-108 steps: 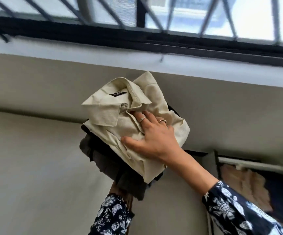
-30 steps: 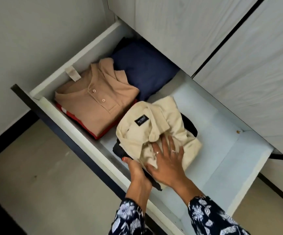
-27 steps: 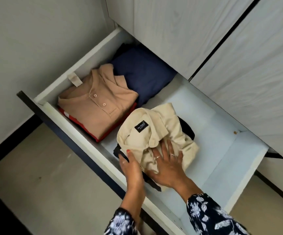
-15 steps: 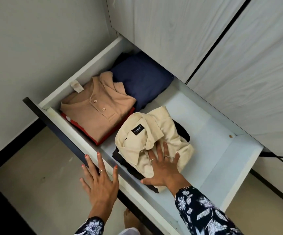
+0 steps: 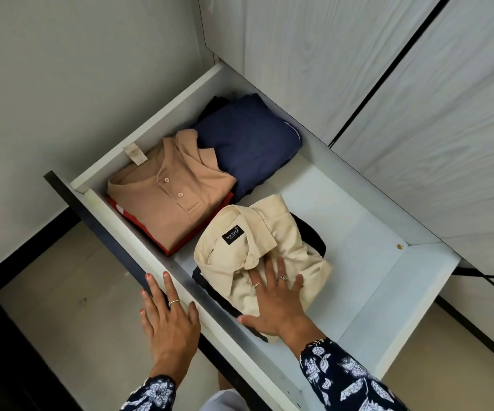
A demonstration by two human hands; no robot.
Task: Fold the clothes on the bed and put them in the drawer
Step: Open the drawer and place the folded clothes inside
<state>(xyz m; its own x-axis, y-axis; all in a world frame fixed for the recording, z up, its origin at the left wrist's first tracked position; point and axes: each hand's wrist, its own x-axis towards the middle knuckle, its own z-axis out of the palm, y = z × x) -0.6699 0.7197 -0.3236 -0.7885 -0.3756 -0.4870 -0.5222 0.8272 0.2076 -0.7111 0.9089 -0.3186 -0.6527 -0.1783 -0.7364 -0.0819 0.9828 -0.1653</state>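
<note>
Pale wardrobe doors [image 5: 343,54] are looming over the drawer [image 5: 367,295] as the right hand [image 5: 275,304], fingers spread, is flattening the cream shirt [image 5: 269,235] to settle it, the left hand [image 5: 168,318], fingers straight, touching the front edge.

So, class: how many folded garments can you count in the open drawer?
5 visible: tan shirt on red garment, navy garment, cream shirt on dark garment. More may hide.

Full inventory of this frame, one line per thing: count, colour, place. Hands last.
drawer: 1, white inside, dark front edge, pulled open
cream shirt: 1, cream with black label, folded, drawer middle, on top of a dark garment
dark garment: 1, black, under the cream shirt
tan shirt: 1, tan, folded, drawer left
red garment: 1, red, under the tan shirt
navy garment: 1, navy, drawer back
cabinet doors: pale wood-grain, above the drawer
left hand: open, on the drawer's front edge
right hand: open, flat on the cream shirt
</note>
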